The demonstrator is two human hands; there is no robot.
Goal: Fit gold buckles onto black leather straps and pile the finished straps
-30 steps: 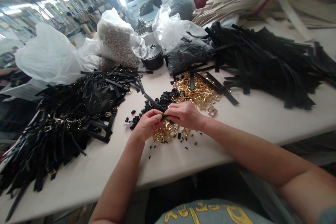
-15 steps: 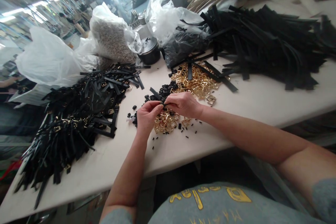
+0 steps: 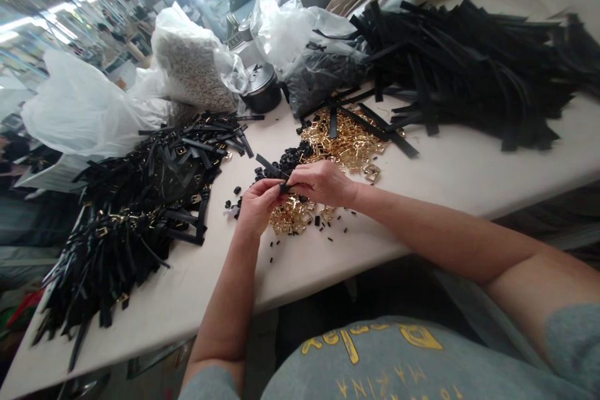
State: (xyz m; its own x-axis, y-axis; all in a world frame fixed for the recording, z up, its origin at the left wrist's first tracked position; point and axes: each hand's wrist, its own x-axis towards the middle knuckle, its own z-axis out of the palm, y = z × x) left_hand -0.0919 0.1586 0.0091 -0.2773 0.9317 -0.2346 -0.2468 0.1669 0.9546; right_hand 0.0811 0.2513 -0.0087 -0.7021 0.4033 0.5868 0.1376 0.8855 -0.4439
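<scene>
A black strap (image 3: 268, 165) is pinched between both hands over the middle of the table, its flat end sticking out up and to the left. My left hand (image 3: 257, 203) grips it from the left with thumb and fingertips. From the right, my right hand (image 3: 322, 182) closes on the same piece, fingertips almost touching the left ones. Whether a buckle or loop sits in the pinch is hidden. Gold buckles (image 3: 288, 217) lie loose beneath the hands. Just behind the hands is a heap of small black loops (image 3: 294, 156), with a larger pile of gold buckles (image 3: 344, 137) beyond.
Finished-looking black straps with buckles (image 3: 140, 200) cover the table's left side. A big stack of plain black straps (image 3: 469, 69) fills the back right. Plastic bags (image 3: 187, 56) and a black pot (image 3: 262, 89) stand behind. Tiny black bits (image 3: 330, 239) lie near the front edge.
The view has shifted slightly, so the table contents sit a little further left and up. Both hands keep their pinch on the strap, with small finger shifts only.
</scene>
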